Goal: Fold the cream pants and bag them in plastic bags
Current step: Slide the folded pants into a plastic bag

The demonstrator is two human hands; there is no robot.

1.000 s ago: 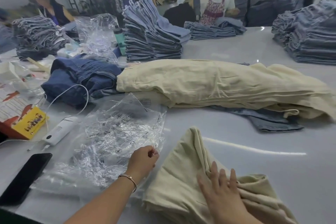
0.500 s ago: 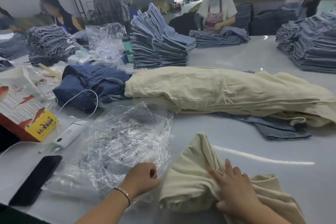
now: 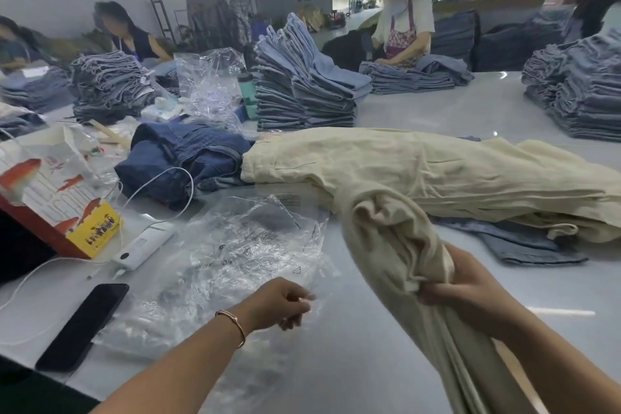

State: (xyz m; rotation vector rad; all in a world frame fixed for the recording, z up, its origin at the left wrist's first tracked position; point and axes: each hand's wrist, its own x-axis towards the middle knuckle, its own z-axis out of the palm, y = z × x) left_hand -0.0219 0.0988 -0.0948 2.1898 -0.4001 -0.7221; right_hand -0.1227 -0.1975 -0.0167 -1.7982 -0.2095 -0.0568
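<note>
The right hand [image 3: 470, 289], flat on the folded cream pants [image 3: 400, 245] moments ago, now grips the bundle and lifts it off the counter [image 3: 420, 111]; left-hand fingers [image 3: 295, 304] pinch the plastic bag [image 3: 255, 245] edge at near left, so bagging looks imminent.

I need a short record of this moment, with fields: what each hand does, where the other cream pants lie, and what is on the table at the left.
left hand: left hand pinches the edge of a plastic bag
right hand: right hand grips the folded cream pants, lifted off the table
other cream pants: pile of cream pants behind, lying across the table
left side: black phone, white power bank with cable, printed box
bagging: pants not yet in the bag
</note>
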